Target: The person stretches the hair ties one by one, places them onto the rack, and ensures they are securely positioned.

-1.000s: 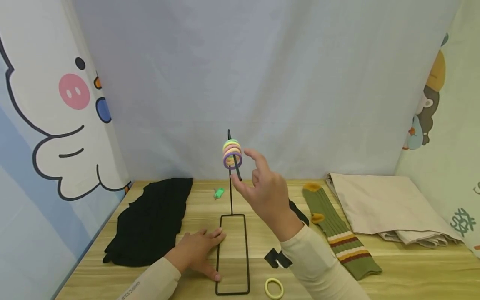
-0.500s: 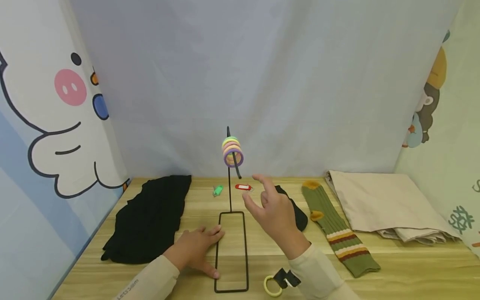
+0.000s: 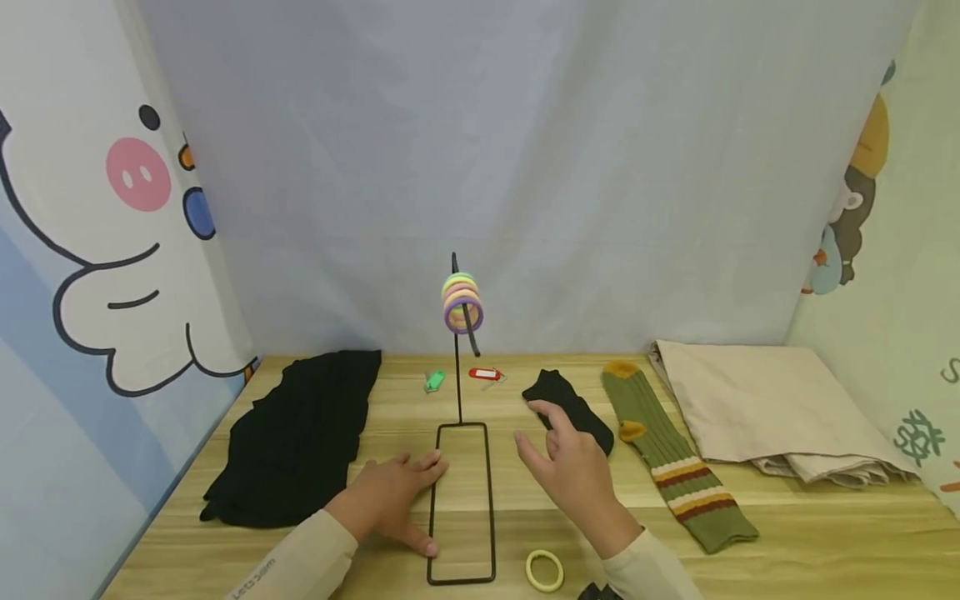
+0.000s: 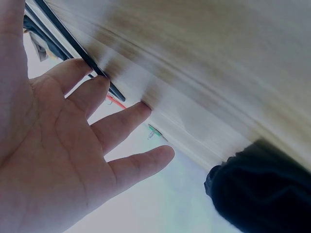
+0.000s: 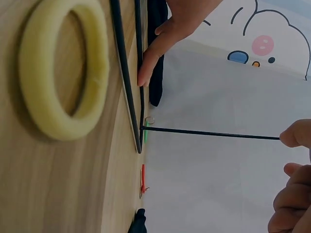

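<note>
A black wire stand [image 3: 492,500] rises from a rectangular base on the table. Pastel hair ties [image 3: 463,318] hang on its upper arm, the front one purple. My left hand [image 3: 392,498] rests at the base's left side, fingers spread, thumb and fingertips touching the frame. To the right of the base, my right hand [image 3: 576,472] hovers with nothing in it; thumb and forefinger stand apart while the other fingers curl loosely. Below it a loose yellow hair tie [image 3: 529,570] lies on the wood, seen large in the right wrist view as a yellow ring [image 5: 98,68].
Black cloth [image 3: 300,442] lies at the left. Behind the base are a green key tag [image 3: 435,381] and a red key tag [image 3: 484,374]. On the right lie a black sock [image 3: 573,408], a striped green sock [image 3: 660,433] and folded beige cloth [image 3: 765,400].
My right hand has drawn back from the hair ties on the stand, moving down and to the right, uncovering the red tag and black sock. The left hand stays on the base.
</note>
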Demonstrator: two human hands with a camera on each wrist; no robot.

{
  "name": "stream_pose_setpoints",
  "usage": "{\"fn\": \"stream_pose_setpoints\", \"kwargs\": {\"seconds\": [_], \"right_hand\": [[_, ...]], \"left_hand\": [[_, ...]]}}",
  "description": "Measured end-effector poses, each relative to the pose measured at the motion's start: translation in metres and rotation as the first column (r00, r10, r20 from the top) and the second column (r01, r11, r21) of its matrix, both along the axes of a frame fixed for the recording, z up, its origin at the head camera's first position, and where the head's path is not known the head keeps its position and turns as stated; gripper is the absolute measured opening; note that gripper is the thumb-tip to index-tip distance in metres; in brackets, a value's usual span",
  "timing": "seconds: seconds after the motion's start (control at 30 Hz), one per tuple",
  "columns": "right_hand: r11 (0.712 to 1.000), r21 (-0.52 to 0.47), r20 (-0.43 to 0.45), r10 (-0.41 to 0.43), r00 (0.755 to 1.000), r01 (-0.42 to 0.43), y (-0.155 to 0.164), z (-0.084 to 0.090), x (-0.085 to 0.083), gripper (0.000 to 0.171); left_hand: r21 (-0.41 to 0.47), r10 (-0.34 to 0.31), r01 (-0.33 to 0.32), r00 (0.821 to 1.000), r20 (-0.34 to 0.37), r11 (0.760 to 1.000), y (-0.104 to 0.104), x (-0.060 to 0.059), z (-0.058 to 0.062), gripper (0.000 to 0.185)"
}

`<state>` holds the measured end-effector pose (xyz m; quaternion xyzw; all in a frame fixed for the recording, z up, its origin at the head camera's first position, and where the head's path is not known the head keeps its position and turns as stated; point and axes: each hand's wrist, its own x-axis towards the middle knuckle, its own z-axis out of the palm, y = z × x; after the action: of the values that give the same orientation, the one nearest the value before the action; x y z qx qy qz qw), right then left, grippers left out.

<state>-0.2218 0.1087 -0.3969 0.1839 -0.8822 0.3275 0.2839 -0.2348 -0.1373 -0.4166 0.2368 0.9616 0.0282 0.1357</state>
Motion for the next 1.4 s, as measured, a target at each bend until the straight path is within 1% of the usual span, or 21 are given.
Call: {"fn": "stream_pose_setpoints", "kwargs": {"seconds": [0.3, 0.37, 0.43, 0.47, 0.53, 0.6, 0.67, 0.73, 0.83, 0.93, 1.0, 1.1, 1.23, 1.3, 1.4], "right_hand": [[0.999, 0.036, 0.066, -0.04, 0.997, 0.038, 0.009, -0.006, 0.002, 0.035], [0.999, 0.042, 0.12, -0.039, 0.992, 0.035, 0.011, -0.005, 0.004, 0.032], [0.998, 0.061, 0.202, -0.033, 0.979, 0.021, 0.012, -0.004, 0.006, 0.031], [0.998, 0.069, 0.252, -0.023, 0.967, 0.005, 0.013, -0.003, 0.007, 0.029], [0.995, 0.095, 0.358, 0.004, 0.934, -0.041, 0.015, 0.0, 0.01, 0.026], [0.987, 0.124, 0.449, 0.04, 0.893, -0.106, 0.017, 0.002, 0.012, 0.024], [0.974, 0.146, 0.527, 0.072, 0.847, -0.174, 0.019, 0.004, 0.014, 0.023], [0.956, 0.165, 0.586, 0.101, 0.804, -0.241, 0.022, 0.005, 0.015, 0.024], [0.93, 0.184, 0.65, 0.129, 0.749, -0.319, 0.026, 0.004, 0.018, 0.023], [0.905, 0.19, 0.693, 0.151, 0.705, -0.38, 0.03, 0.001, 0.02, 0.025], [0.889, 0.198, 0.715, 0.157, 0.682, -0.413, 0.033, -0.001, 0.021, 0.027], [0.857, 0.219, 0.742, 0.165, 0.65, -0.467, 0.036, -0.003, 0.023, 0.034], [0.812, 0.253, 0.761, 0.169, 0.627, -0.526, 0.038, -0.005, 0.026, 0.044], [0.795, 0.267, 0.762, 0.172, 0.625, -0.544, 0.038, -0.006, 0.027, 0.047], [0.782, 0.282, 0.752, 0.18, 0.634, -0.556, 0.037, -0.009, 0.029, 0.048]], "left_hand": [[0.003, 0.003, -0.003, 1.0, 0.006, 1.0, -0.002, 0.0, -0.001, 0.109], [0.007, -0.002, 0.002, 1.0, 0.003, 1.0, -0.002, 0.0, -0.001, 0.109], [0.01, -0.008, 0.008, 1.0, 0.002, 1.0, -0.002, -0.001, -0.002, 0.109], [0.011, -0.01, 0.009, 1.0, 0.002, 1.0, -0.002, -0.001, -0.003, 0.109], [0.012, -0.009, 0.009, 1.0, 0.003, 1.0, -0.002, -0.001, -0.003, 0.109], [0.014, -0.003, 0.003, 1.0, 0.006, 1.0, -0.002, -0.001, -0.003, 0.109], [0.013, 0.002, -0.002, 1.0, 0.007, 1.0, -0.002, 0.0, -0.003, 0.109], [0.013, 0.005, -0.005, 1.0, 0.004, 1.0, -0.002, 0.0, -0.002, 0.109], [0.009, 0.002, -0.002, 1.0, -0.002, 1.0, -0.001, 0.0, -0.001, 0.109], [0.005, 0.002, -0.002, 1.0, -0.002, 1.0, -0.001, 0.0, 0.0, 0.109], [0.004, 0.003, -0.003, 1.0, 0.003, 1.0, 0.0, 0.0, 0.0, 0.109], [0.008, 0.008, -0.009, 1.0, 0.014, 1.0, 0.0, 0.0, 0.002, 0.109], [0.014, 0.013, -0.014, 1.0, 0.02, 1.0, 0.0, 0.001, 0.002, 0.109], [0.015, 0.014, -0.014, 1.0, 0.018, 1.0, 0.0, 0.001, 0.002, 0.109], [0.015, 0.013, -0.013, 1.0, 0.017, 1.0, 0.001, 0.001, 0.002, 0.109]]}}
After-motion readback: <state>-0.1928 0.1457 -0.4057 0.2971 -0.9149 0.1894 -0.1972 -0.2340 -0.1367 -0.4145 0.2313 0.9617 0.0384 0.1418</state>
